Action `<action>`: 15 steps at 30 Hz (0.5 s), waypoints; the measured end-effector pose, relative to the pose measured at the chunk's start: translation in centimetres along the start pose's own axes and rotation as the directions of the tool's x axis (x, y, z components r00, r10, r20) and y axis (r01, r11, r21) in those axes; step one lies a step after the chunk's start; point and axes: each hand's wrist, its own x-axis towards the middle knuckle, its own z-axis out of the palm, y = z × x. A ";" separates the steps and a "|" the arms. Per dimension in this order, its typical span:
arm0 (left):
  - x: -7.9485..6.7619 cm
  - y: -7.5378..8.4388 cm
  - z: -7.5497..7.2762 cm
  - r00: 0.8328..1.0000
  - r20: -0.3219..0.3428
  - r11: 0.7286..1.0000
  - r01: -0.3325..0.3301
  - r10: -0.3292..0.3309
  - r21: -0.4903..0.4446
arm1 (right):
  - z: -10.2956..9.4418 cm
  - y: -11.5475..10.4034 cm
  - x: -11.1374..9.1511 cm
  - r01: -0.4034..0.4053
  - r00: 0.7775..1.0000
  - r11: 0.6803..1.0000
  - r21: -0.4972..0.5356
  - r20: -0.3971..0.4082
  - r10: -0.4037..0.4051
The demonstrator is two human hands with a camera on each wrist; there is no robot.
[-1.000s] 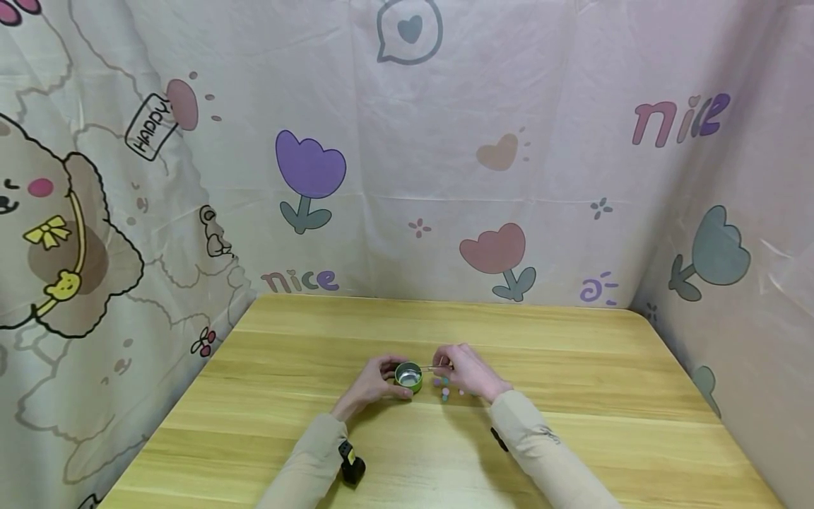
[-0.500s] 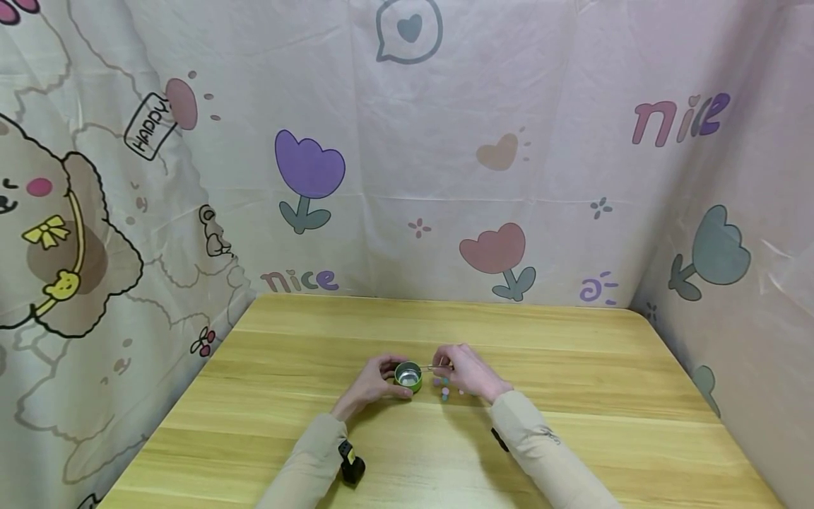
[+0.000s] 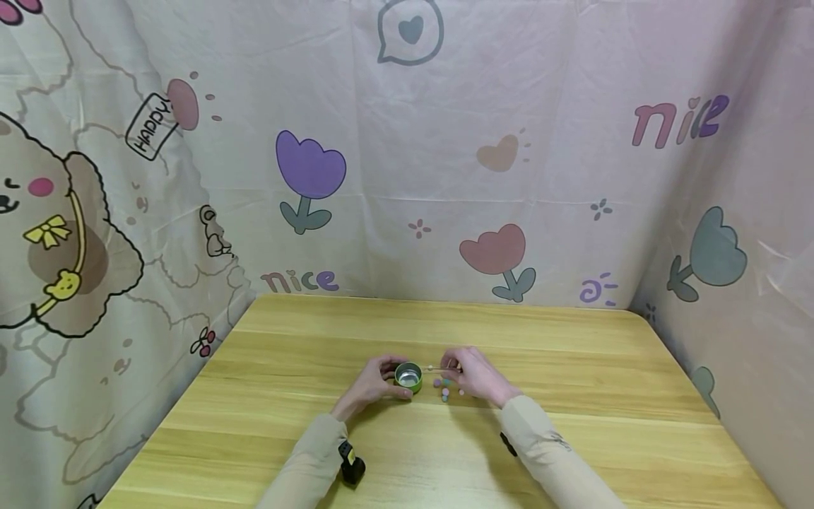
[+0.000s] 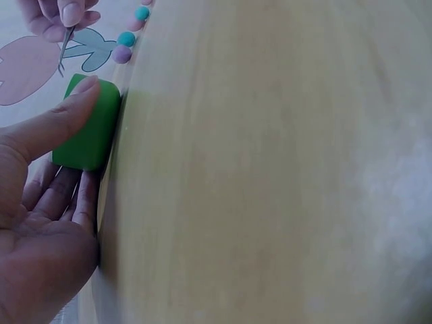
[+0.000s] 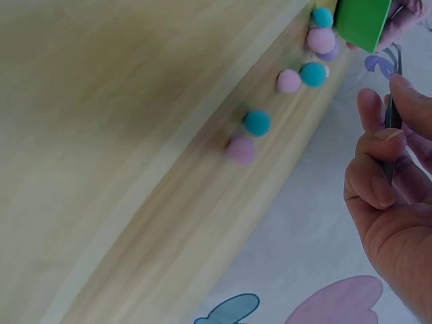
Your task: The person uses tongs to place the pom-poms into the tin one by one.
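My left hand point(image 3: 372, 382) grips a small round green tin point(image 3: 408, 385) from its left side, thumb in front and fingers behind. The tin stands on the table with its silvery inside facing up. My right hand point(image 3: 477, 375) pinches a pair of thin metal tweezers point(image 3: 440, 368), whose points lie just right of the tin's rim. In the left wrist view the tweezers' tips point(image 4: 61, 67) look slightly apart, with nothing visible between them. Several small fuzzy pom-poms, such as a purple pom-pom point(image 4: 122, 54) and a teal pom-pom point(image 5: 257, 123), lie below the right hand.
The wooden table point(image 3: 286, 438) spreads out around both hands. A printed cloth point(image 3: 407, 177) hangs behind it and along both sides. A small black device point(image 3: 352, 466) is strapped at the left sleeve, and another dark one point(image 3: 508, 444) sits by the right sleeve.
My right hand has shifted slightly right, drawing the tweezers' points back from the tin's rim. The left hand and the tin have stayed in place.
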 end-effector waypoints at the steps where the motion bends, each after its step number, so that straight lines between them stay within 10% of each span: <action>1: 0.0 0.0 0.0 1.000 -0.001 1.000 0.000 0.000 0.000 | 0.0 0.1 -0.1 -0.002 1.000 1.000 0.005 -0.004 0.002; 15: -0.1 -0.1 0.1 1.000 -0.007 1.000 0.004 -0.004 0.007 | -0.7 1.2 -2.0 -0.036 0.998 0.999 -0.027 -0.059 0.035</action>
